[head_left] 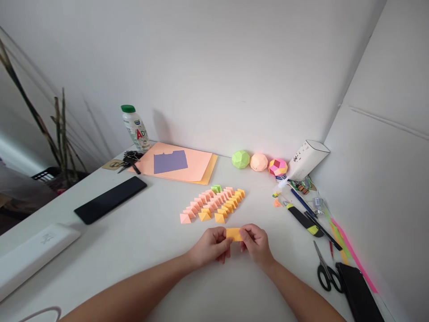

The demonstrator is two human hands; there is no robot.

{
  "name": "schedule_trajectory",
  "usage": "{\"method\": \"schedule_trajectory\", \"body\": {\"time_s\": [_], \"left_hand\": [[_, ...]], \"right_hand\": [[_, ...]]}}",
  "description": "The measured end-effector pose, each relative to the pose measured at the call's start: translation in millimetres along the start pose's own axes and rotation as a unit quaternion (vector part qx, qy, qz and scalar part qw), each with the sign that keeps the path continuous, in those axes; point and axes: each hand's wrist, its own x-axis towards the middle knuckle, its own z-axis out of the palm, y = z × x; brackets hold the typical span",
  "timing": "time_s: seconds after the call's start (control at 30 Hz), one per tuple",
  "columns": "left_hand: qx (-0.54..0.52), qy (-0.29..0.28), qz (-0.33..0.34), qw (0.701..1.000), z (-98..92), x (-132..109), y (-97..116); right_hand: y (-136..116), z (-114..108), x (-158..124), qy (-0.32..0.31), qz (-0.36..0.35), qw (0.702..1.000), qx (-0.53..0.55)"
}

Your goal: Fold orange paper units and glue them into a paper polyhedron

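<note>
Head view: folded orange paper (233, 234) is held low over the worktop (150, 250), near the folded units (214, 203). My left grip (211, 247) and right grip (256, 243) are both closed on its ends, hiding them. Black case (360, 293) is cut off at the frame edge.

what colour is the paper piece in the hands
Orange; head view shows the paper piece pinched by left hand and right hand.

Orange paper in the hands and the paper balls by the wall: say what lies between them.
Head view: rows of small folded paper pieces, pink, orange and green, lie on the table between the orange paper and the paper balls.
</note>
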Motion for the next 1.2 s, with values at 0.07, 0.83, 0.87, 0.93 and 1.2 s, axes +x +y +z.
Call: {"method": "schedule_trajectory", "body": {"time_s": [0.07, 0.83, 0.87, 0.93, 1.2], "left_hand": [[0.003, 0.002, -0.001, 1.000, 0.3, -0.1, -0.3], [0.030, 0.014, 0.049, 0.998, 3.9, -1.9, -7.3], [0.027, 0.013, 0.045, 0.999, 3.7, -1.9, -6.3], [0.021, 0.012, 0.037, 0.999, 3.4, -1.9, -4.6], [0.017, 0.011, 0.025, 0.999, 3.3, -2.4, -4.3]], "right_hand": [[0.1, -0.2, 0.2, -0.004, 0.004, 1.000, 0.003], [-2.0, -3.2, 6.5, -0.164, 0.042, 0.981, 0.094], [-1.0, -3.9, 7.0, -0.165, 0.046, 0.981, 0.095], [1.1, -5.5, 7.8, -0.171, 0.055, 0.979, 0.095], [3.0, -9.5, 10.0, -0.193, 0.068, 0.974, 0.092]]}}
